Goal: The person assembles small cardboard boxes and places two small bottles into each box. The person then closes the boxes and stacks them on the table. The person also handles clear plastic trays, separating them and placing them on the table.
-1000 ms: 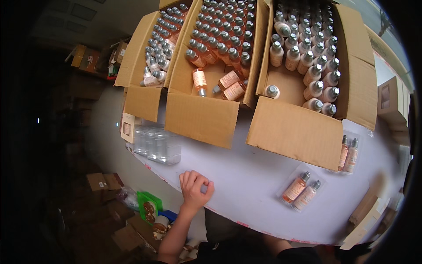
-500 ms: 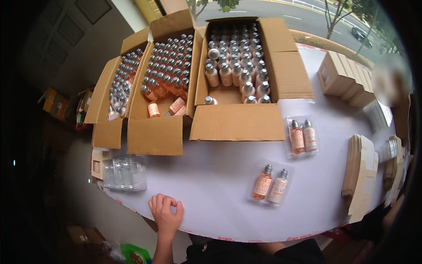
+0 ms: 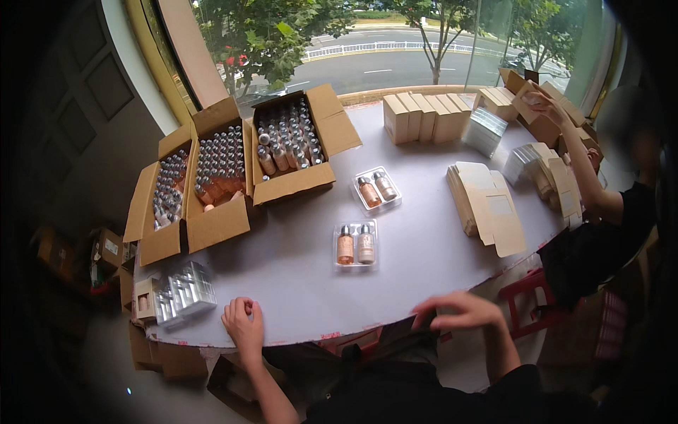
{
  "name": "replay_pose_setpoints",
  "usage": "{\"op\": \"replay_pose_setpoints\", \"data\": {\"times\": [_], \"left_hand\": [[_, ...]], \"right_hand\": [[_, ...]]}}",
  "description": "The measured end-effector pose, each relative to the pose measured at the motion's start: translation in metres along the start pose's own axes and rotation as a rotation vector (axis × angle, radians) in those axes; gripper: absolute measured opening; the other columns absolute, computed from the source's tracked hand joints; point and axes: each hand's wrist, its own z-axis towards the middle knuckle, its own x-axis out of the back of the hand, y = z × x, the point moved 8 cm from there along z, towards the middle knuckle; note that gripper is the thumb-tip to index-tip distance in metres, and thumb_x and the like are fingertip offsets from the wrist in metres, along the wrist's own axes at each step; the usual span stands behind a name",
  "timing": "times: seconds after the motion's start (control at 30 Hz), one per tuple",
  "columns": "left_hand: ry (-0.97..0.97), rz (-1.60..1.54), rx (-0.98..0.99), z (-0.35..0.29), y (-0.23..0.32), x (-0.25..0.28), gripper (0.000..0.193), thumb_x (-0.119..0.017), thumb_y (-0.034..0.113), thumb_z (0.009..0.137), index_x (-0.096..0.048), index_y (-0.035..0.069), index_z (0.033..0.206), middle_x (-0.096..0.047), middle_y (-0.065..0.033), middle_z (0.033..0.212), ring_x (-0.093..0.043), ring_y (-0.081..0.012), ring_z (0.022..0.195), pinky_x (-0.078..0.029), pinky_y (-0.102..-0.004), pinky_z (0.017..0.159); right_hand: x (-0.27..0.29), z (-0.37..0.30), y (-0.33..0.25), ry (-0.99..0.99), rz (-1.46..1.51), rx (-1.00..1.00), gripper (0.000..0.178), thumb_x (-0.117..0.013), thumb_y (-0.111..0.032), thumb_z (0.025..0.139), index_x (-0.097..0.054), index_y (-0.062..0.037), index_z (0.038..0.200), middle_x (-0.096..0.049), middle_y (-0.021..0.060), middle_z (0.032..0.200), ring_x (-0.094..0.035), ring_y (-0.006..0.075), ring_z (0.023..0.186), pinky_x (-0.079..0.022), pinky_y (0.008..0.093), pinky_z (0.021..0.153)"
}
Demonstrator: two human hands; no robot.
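My left hand (image 3: 244, 326) rests at the table's near edge with its fingers curled in and nothing visible in them. My right hand (image 3: 465, 311) hovers over the near edge, fingers stretched out and thumb apart, holding nothing. Ahead of my hands, a clear plastic tray (image 3: 356, 260) holds an orange bottle (image 3: 345, 247) and a pale pink bottle (image 3: 366, 246), both with silver-grey caps. Just beyond lies a second clear tray (image 3: 379, 205) with a similar pair. A stack of clear trays (image 3: 185, 295) sits left of my left hand, beside a small cream box (image 3: 145, 300).
Three open cartons of bottles, one (image 3: 293, 180) nearest the window, stand at the back left. Cream boxes (image 3: 402, 120) line the back right. Flattened boxes (image 3: 494, 215) lie at the right. A co-worker's hand (image 3: 544, 106) holds a box (image 3: 525, 102) at the far right.
My view has swung up and to the right, showing more window and the co-worker. My right hand has come into view, open. My left hand stays curled at the table's edge.
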Motion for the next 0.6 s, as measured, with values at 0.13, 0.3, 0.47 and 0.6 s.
{"op": "replay_pose_setpoints", "data": {"times": [0.13,0.3,0.47,0.6], "left_hand": [[0.005,-0.037,-0.025,0.002,0.005,-0.002,0.008,-0.057,0.014,0.078,-0.054,0.007,0.08,-0.051,-0.0039,0.074,-0.049,-0.0217,0.076,-0.036,-0.0337,0.075],[0.034,-0.055,-0.057,0.002,-0.001,-0.003,0.009,-0.057,0.017,0.079,-0.056,0.009,0.082,-0.053,-0.0023,0.074,-0.05,-0.0213,0.078,-0.037,-0.0342,0.075],[0.04,-0.061,-0.053,-0.001,-0.004,-0.002,0.009,-0.058,0.019,0.079,-0.057,0.011,0.082,-0.054,-0.0014,0.074,-0.051,-0.0209,0.078,-0.037,-0.0344,0.075],[0.049,-0.055,-0.066,-0.001,-0.004,-0.004,0.008,-0.059,0.019,0.078,-0.058,0.012,0.082,-0.054,-0.001,0.075,-0.051,-0.0209,0.079,-0.037,-0.0344,0.076]], "right_hand": [[0.141,-0.089,-0.057,1.308,-1.282,-0.243,0.067,-0.071,-0.044,0.069,-0.049,-0.0065,0.12,-0.043,0.0185,0.127,-0.038,0.0348,0.12,-0.03,0.0502,0.097],[0.213,-0.086,0.02,1.112,-0.852,-0.617,0.107,-0.075,-0.065,0.046,-0.041,-0.0093,0.131,-0.018,0.0243,0.143,-0.019,0.0447,0.13,-0.019,0.0624,0.099],[0.231,-0.077,0.05,1.08,-0.829,-0.611,0.109,-0.077,-0.061,0.044,-0.039,-0.0098,0.133,-0.016,0.0266,0.143,-0.019,0.0457,0.13,-0.023,0.0604,0.099],[0.237,-0.081,0.052,1.061,-0.825,-0.626,0.107,-0.077,-0.058,0.046,-0.038,-0.0112,0.134,-0.014,0.0278,0.143,-0.02,0.0434,0.131,-0.024,0.057,0.1]]}}
